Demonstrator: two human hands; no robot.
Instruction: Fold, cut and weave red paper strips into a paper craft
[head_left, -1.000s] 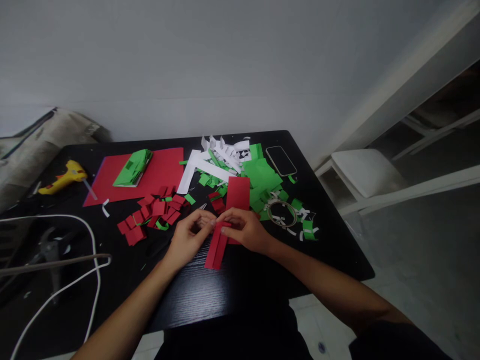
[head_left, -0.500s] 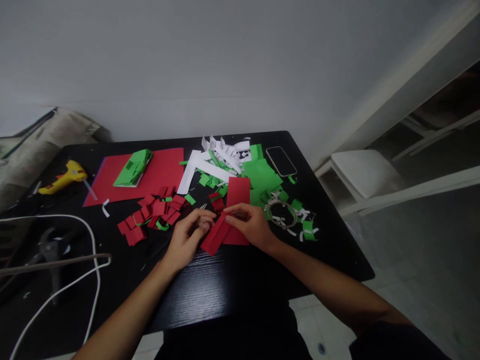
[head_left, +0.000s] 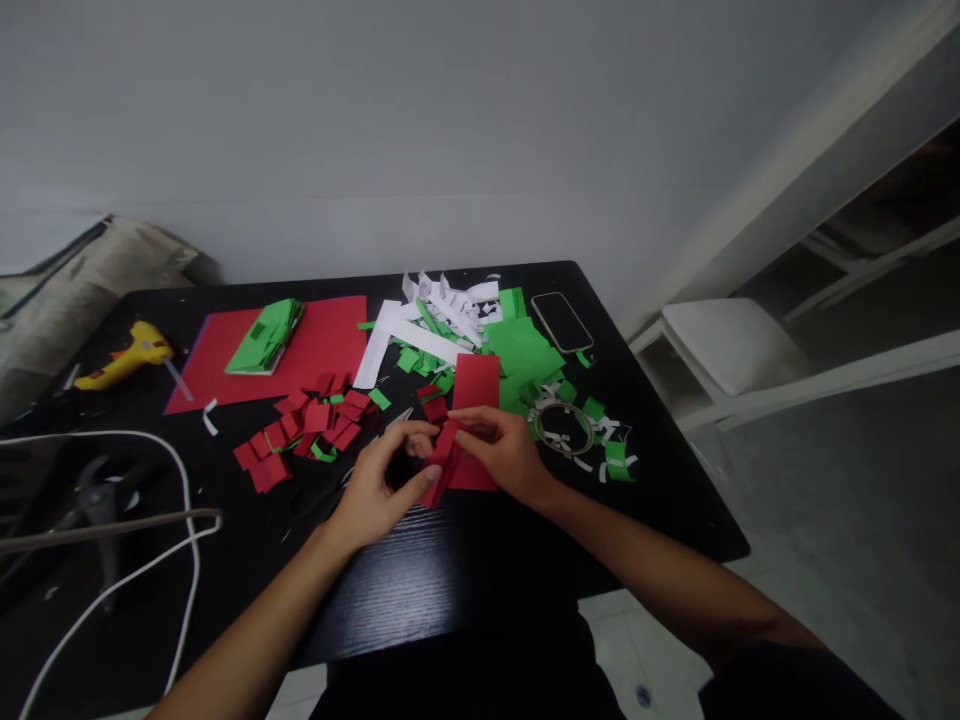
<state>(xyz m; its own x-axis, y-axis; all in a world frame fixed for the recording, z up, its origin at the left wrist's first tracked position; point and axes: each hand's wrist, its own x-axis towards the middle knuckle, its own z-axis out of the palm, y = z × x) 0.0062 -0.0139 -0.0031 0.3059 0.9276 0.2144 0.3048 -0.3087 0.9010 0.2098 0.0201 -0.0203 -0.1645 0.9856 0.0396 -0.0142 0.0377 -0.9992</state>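
Between my hands is a folded strip of red paper [head_left: 442,462], tilted up from the black table. My left hand [head_left: 381,482] grips its near-left end, thumb in front and fingers behind. The upper end is pinched by my right hand [head_left: 504,450]. A larger red paper strip [head_left: 477,383] lies flat underneath, partly covered by my right hand. To the left of my left hand sits a pile of small folded red paper pieces [head_left: 315,418]. Scissors [head_left: 330,487] lie close by my left hand, mostly hidden against the dark tabletop.
Green paper [head_left: 521,350] and white paper scraps [head_left: 450,305] cover the back middle. A tape ring [head_left: 564,430] and a phone [head_left: 562,322] are at right. At left are a yellow glue gun [head_left: 127,360], pliers [head_left: 101,510], a white cable [head_left: 196,560] and a red sheet [head_left: 330,340].
My left hand has moved right and closed on the red paper strip. The strip has tilted up and looks narrower, while my right hand keeps its pinch in nearly the same place.
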